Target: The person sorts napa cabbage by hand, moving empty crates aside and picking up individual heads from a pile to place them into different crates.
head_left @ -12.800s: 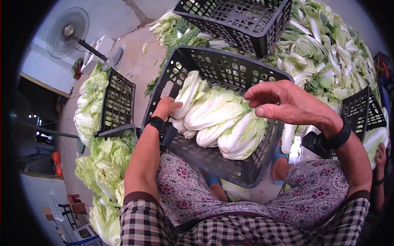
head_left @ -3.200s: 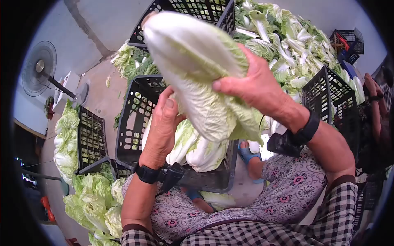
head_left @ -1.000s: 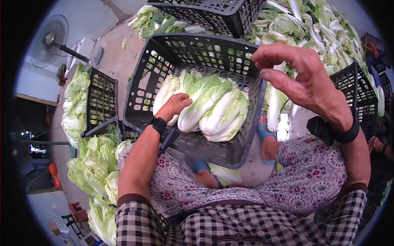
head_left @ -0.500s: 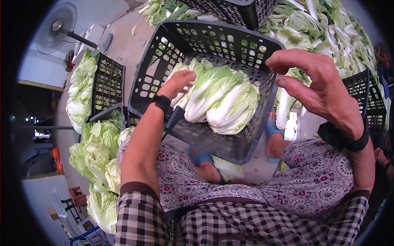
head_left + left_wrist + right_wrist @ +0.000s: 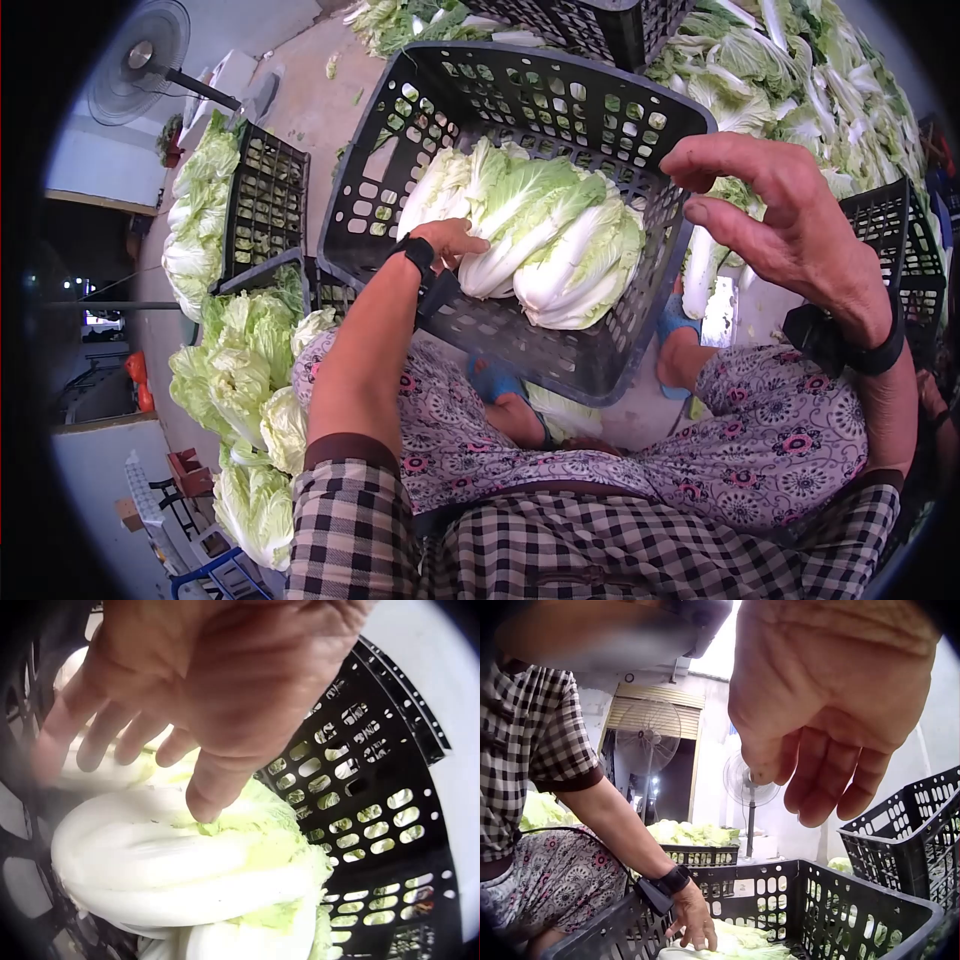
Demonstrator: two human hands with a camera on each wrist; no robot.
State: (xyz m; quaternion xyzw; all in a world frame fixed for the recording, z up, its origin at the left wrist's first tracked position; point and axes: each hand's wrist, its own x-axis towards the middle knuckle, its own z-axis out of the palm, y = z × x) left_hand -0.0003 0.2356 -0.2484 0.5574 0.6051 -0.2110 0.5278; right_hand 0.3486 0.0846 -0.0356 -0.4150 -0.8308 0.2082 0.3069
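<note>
Several napa cabbages point(image 5: 580, 265) lie side by side in a black plastic crate point(image 5: 520, 345) in front of the person's knees, white stem ends toward the body. My left hand point(image 5: 447, 240) is down in the crate over the cabbages at the left. In the left wrist view its fingers point(image 5: 101, 735) are loosely extended, and the thumb tip is right at the leaves of a cabbage point(image 5: 165, 855). Raised over the crate's right side, my right hand point(image 5: 775, 205) has loosely bent fingers and nothing in its grasp; the right wrist view shows its palm point(image 5: 825, 690).
Behind and to the right rises a big heap of cabbages point(image 5: 800, 90). Another black crate point(image 5: 590, 30) stands beyond the near one. At the left are a filled crate point(image 5: 268, 200) and more cabbages point(image 5: 245, 400). A fan point(image 5: 140, 55) stands farther back.
Earlier both hands held a napa cabbage up over the crate; now they hold none. In the last half second my left hand has moved down toward the stem ends. The right stays raised.
</note>
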